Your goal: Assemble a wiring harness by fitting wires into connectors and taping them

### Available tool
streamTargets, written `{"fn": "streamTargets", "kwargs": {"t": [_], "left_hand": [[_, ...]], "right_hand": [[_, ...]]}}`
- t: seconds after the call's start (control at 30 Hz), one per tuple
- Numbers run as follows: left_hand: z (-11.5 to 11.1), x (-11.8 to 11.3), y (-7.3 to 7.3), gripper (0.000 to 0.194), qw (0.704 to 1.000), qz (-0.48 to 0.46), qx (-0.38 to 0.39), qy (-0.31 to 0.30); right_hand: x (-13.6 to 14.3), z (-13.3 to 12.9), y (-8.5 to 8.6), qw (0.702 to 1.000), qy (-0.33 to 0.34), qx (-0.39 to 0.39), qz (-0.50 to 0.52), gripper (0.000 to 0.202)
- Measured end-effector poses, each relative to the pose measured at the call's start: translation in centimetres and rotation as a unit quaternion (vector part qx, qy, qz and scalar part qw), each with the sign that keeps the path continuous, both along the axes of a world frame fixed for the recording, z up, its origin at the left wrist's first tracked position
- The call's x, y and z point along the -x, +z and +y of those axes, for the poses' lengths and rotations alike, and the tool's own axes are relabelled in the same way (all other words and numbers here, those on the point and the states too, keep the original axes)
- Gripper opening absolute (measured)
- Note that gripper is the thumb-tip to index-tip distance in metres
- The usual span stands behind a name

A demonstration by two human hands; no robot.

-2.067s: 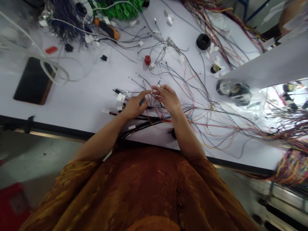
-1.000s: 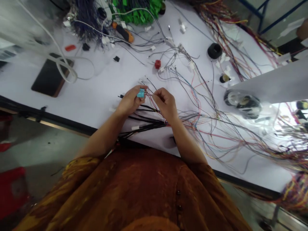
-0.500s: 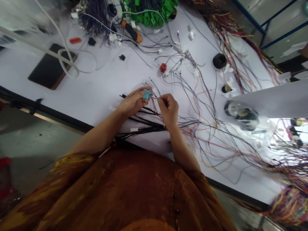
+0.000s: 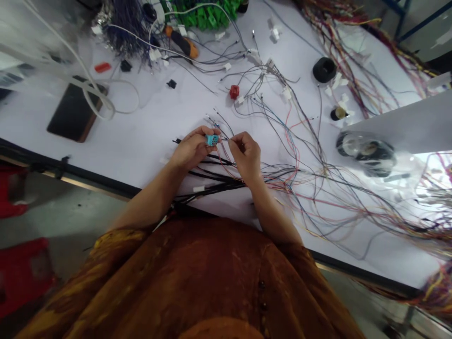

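My left hand (image 4: 193,147) is closed on a small blue connector housing (image 4: 212,140), whose face with several openings is turned to the right. Just right of it, my right hand (image 4: 246,155) pinches a thin wire (image 4: 226,138) between thumb and forefinger, its tip pointing at the housing. A small gap separates the two hands. Loose wires with metal ends (image 4: 216,115) lie beyond the fingers. Black sleeved cables (image 4: 215,178) run beneath both wrists. A red connector (image 4: 234,92) rests on the white table farther back.
An orange-and-black tool (image 4: 183,43) lies near a pile of green connectors (image 4: 208,16). A dark box (image 4: 72,113) sits at the left under white cable. Black tape (image 4: 324,70) and tangled wires (image 4: 339,202) are on the right. The table edge (image 4: 106,182) runs before me.
The blue connector housing has turned in my left hand, so its openings now show. My right hand stays close beside it, still pinching. The whole view has shifted slightly.
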State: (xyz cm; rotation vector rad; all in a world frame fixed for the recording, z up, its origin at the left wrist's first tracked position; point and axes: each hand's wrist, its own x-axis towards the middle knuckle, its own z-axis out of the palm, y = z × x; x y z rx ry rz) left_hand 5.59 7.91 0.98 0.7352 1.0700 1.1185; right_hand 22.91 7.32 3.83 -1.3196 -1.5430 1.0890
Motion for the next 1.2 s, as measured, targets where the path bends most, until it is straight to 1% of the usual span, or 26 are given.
{"fn": "streamTargets", "kwargs": {"t": [0.17,0.33,0.4,0.53,0.63,0.7,0.8,0.9,1.0,1.07,1.13,1.2], "left_hand": [[0.0,-0.5,0.3,0.016,0.997,0.074,-0.018,0.017],[0.0,-0.6,-0.4,0.009,0.991,0.114,-0.071,0.011],[0.0,-0.6,-0.8,0.008,0.992,0.1,-0.078,0.017],[0.0,-0.5,-1.4,0.006,0.996,0.026,-0.08,0.022],[-0.2,-0.5,-1.8,0.014,0.994,-0.014,-0.106,0.008],[-0.4,-0.6,-2.2,0.022,0.991,-0.023,-0.131,-0.001],[-0.8,-0.6,-2.6,0.03,0.987,0.008,-0.158,-0.025],[-0.9,-0.6,-2.9,0.032,0.981,0.062,-0.176,-0.045],[-0.9,-0.6,-2.7,0.037,0.974,0.108,-0.195,-0.046],[-0.9,-0.5,-2.5,0.041,0.965,0.157,-0.204,-0.05],[-1.0,-0.6,-2.4,0.043,0.952,0.215,-0.211,-0.049],[-1.1,-0.7,-2.3,0.041,0.94,0.254,-0.224,-0.041]], "right_hand": [[0.5,-0.5,-0.5,0.996,0.036,-0.059,-0.052,0.015],[0.8,-0.7,-1.1,0.989,0.05,-0.08,-0.113,0.019],[0.9,-0.9,-1.0,0.984,0.052,-0.084,-0.146,0.018],[1.0,-1.3,-0.4,0.967,0.054,-0.08,-0.238,0.017],[1.1,-1.5,0.0,0.95,0.074,-0.076,-0.293,0.018],[1.2,-1.4,0.0,0.944,0.084,-0.078,-0.308,0.019],[1.2,-1.1,-0.2,0.94,0.085,-0.078,-0.321,0.02],[1.3,-1.1,-0.4,0.941,0.085,-0.078,-0.317,0.022],[1.3,-1.1,-0.5,0.954,0.08,-0.08,-0.278,0.022],[1.0,-0.8,-0.7,0.963,0.085,-0.086,-0.242,0.021],[0.0,-0.2,-1.1,0.973,0.09,-0.097,-0.191,0.019],[-1.8,0.6,-1.6,0.982,0.068,-0.095,-0.152,0.018]]}}
